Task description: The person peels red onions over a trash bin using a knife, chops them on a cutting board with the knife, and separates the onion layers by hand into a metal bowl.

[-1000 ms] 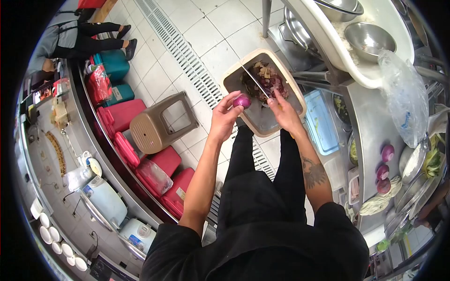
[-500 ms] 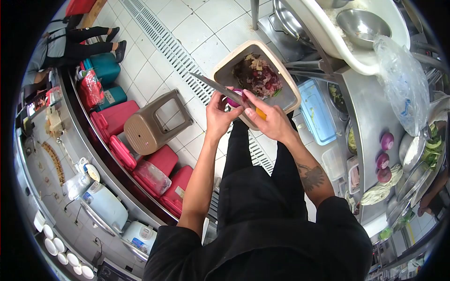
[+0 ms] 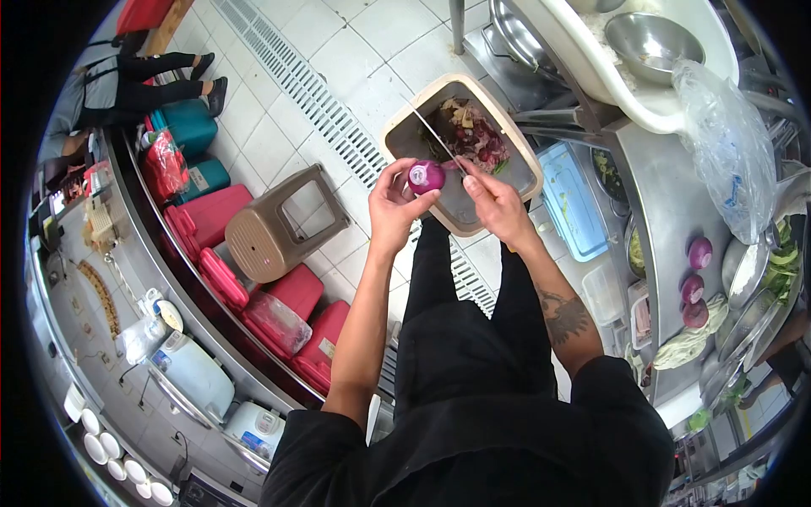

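In my left hand I hold a purple onion, its pale cut end facing up. My right hand grips a knife, seen nearly edge-on, its blade pointing up and left over the bin; the fingers mostly cover its handle. A strip of purple peel shows between the onion and my right fingers. Below both hands stands a beige-rimmed bin with onion skins and food scraps inside.
Several purple onions lie on the steel counter at right, near a plastic bag. A brown stool and red containers stand at left. Another person's legs show at upper left. A floor drain runs past the bin.
The knife has swung away from the onion, turning edge-on and moving right over the bin. My hands have parted slightly, leaving the onion in my left hand more exposed.
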`<state>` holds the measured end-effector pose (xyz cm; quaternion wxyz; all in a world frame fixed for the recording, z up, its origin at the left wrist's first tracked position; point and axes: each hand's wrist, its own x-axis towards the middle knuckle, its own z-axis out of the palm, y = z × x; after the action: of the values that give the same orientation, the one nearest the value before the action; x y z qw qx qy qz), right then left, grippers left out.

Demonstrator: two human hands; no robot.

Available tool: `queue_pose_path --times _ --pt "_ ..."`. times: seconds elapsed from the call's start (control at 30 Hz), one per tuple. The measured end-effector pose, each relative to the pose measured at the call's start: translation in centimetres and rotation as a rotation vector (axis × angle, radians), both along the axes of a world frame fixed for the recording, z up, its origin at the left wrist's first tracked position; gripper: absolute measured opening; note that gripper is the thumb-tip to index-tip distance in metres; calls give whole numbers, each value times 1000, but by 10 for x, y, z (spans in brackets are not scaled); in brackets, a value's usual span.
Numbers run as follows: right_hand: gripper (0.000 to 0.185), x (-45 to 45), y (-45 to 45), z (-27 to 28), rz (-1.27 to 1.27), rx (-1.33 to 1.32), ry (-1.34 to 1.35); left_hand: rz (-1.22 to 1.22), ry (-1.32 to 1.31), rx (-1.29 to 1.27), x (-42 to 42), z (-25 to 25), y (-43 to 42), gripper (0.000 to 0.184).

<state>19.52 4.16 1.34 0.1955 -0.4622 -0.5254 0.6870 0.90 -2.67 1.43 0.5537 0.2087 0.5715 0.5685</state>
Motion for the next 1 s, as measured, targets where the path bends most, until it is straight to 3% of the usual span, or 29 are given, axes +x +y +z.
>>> queue_pose_path --times 0.07,0.2,0.27,0.3,0.4,0.47,0.53,0.6,0.67,0.7,0.73,0.83,0.93,1.0 --pt "47 2 3 0 -15 -110 -24 54 -48 -3 -2 -2 0 61" --pt "47 7 -1 -8 30 42 -118 187 -146 -72 -4 1 3 54" --pt "46 7 -4 -11 35 141 -77 120 73 -123 -13 -26 -13 42" --pt "46 7 -7 -13 31 211 -30 -63 330 -299 -23 -24 -18 40" --pt "55 -2 -5 -22 37 419 -77 175 -266 -160 -15 -40 -22 31" --pt "51 -2 1 4 109 215 -188 160 -324 -151 -13 -31 -25 37" --pt "41 -8 1 -26 14 310 -79 133 -351 -204 -13 -15 -29 40" --pt "42 -8 5 -75 69 73 -154 122 -326 -213 -4 11 -34 39" --pt "48 -9 7 -128 89 220 -295 69 -305 -273 -4 27 -42 42" --pt "52 -9 17 -109 92 -207 -332 64 -309 -277 -2 41 -45 42" --pt "50 -9 24 -89 87 -345 -334 57 -313 -284 0 56 -48 42" --pt "52 -17 26 -57 58 -304 -323 61 -311 -269 1 83 -63 41" --pt "57 -18 29 -18 171 -19 -447 38 -328 -224 -3 104 -74 41" --pt "66 -20 22 -115 57 462 -384 32 -299 -166 -7 113 -79 41"
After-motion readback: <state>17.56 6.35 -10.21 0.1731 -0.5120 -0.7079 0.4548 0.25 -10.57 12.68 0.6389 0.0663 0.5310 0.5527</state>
